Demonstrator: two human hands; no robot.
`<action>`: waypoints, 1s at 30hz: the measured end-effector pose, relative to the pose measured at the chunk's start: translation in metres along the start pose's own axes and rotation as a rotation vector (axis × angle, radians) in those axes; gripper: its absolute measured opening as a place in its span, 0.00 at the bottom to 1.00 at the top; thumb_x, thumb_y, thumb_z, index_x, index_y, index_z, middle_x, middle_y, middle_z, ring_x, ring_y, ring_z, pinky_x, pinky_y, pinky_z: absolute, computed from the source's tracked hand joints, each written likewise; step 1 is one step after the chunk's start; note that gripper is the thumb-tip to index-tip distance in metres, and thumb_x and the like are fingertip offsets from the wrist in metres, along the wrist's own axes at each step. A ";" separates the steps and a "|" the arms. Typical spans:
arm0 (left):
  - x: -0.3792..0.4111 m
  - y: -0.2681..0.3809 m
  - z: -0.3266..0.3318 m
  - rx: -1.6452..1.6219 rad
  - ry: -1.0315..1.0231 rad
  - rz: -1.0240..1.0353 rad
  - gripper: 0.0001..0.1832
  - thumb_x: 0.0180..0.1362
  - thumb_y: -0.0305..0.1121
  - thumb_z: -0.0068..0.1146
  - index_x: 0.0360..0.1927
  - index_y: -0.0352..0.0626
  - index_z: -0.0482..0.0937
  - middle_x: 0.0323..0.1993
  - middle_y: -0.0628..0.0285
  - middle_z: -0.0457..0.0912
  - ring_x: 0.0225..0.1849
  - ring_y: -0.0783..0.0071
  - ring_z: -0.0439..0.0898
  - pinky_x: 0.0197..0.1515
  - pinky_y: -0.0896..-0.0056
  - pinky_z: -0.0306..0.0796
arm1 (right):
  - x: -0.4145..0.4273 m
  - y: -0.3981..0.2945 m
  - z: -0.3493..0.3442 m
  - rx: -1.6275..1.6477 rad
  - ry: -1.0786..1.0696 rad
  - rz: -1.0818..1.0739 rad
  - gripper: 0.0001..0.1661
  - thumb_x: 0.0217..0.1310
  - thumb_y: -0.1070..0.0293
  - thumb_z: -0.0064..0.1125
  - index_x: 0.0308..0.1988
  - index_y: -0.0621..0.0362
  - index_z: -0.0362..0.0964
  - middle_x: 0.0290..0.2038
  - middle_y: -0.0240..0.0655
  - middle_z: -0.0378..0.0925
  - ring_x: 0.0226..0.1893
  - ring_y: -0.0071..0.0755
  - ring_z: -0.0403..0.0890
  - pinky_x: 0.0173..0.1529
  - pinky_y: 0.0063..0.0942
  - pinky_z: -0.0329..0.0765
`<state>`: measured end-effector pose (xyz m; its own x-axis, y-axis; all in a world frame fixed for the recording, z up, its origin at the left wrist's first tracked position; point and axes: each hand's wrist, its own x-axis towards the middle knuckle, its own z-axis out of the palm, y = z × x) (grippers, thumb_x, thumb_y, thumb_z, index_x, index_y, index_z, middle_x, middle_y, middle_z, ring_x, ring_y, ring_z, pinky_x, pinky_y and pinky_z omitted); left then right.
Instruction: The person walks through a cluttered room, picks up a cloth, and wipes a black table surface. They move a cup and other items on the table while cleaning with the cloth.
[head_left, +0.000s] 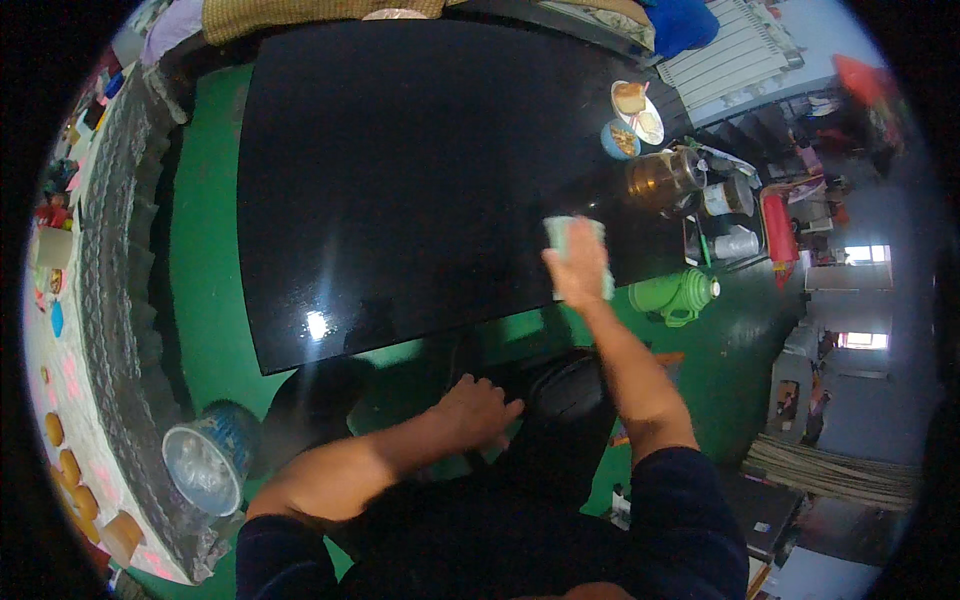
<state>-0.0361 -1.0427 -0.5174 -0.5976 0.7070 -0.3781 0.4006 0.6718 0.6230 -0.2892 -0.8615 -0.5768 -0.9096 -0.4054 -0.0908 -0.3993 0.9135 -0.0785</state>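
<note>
A black glossy tabletop lies before me, with a wet sheen near its front left corner. My right hand presses flat on a pale green cloth at the table's front edge. Over my lap hangs my left hand, fingers loosely bent, holding nothing that shows. Beyond the cloth, to the right, are a glass pot of brown liquid, a blue bowl of food and a white oval plate with bread on it.
A green thermos flask stands right of the cloth, beside the table. Jars and a clear cup crowd the table's right end. On the left are a lined waste bin and a surface with a lace-edged cloth. A radiator is at the back right.
</note>
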 end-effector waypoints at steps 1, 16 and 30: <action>0.007 0.004 0.003 0.019 0.013 0.049 0.40 0.61 0.58 0.68 0.71 0.50 0.73 0.54 0.50 0.84 0.58 0.49 0.81 0.60 0.44 0.73 | -0.004 0.075 0.010 -0.034 0.090 0.111 0.49 0.74 0.45 0.53 0.79 0.63 0.50 0.82 0.50 0.49 0.83 0.50 0.48 0.83 0.48 0.45; 0.013 0.011 0.050 -0.045 0.087 0.061 0.39 0.56 0.54 0.72 0.69 0.52 0.76 0.61 0.49 0.82 0.67 0.49 0.76 0.66 0.39 0.66 | -0.034 -0.208 0.022 0.218 0.095 -0.806 0.58 0.52 0.48 0.77 0.74 0.61 0.58 0.76 0.53 0.59 0.79 0.60 0.54 0.78 0.62 0.54; 0.007 -0.006 0.054 -0.221 0.348 0.118 0.42 0.55 0.50 0.75 0.72 0.51 0.73 0.69 0.46 0.75 0.73 0.45 0.70 0.73 0.39 0.62 | -0.057 -0.316 0.024 0.263 -0.068 -1.154 0.50 0.58 0.36 0.67 0.70 0.55 0.70 0.77 0.44 0.62 0.79 0.51 0.57 0.81 0.55 0.51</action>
<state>-0.0050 -1.0301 -0.5608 -0.7701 0.6345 -0.0656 0.3448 0.5006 0.7941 -0.1082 -1.1280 -0.5708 -0.0158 -0.9932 0.1154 -0.9365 -0.0257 -0.3496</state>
